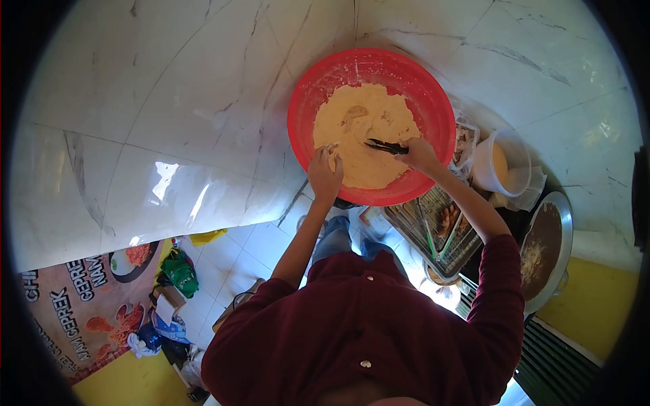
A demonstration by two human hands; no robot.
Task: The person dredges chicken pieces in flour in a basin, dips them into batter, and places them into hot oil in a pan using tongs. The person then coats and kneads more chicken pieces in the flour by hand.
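Note:
A large red basin [439,101] holds a wide bed of pale yellow flour [359,169]. Several lumps, one a flour-coated piece [355,114], lie half buried in it. My left hand [326,174] reaches into the flour at the near left, fingers curled and dusted; what they close on is coated and too small to make out. From the right, my right hand [420,155] grips black tongs [387,146], whose tips point left over the middle of the flour.
To the basin's right stand a clear container of pieces [464,145] and a white tub [497,162] with yellowish contents. Nearer me are a wire rack tray [467,243] with fried food and tongs, and a wide pan [542,250] of brown oil. Marbled walls [196,101] enclose the corner.

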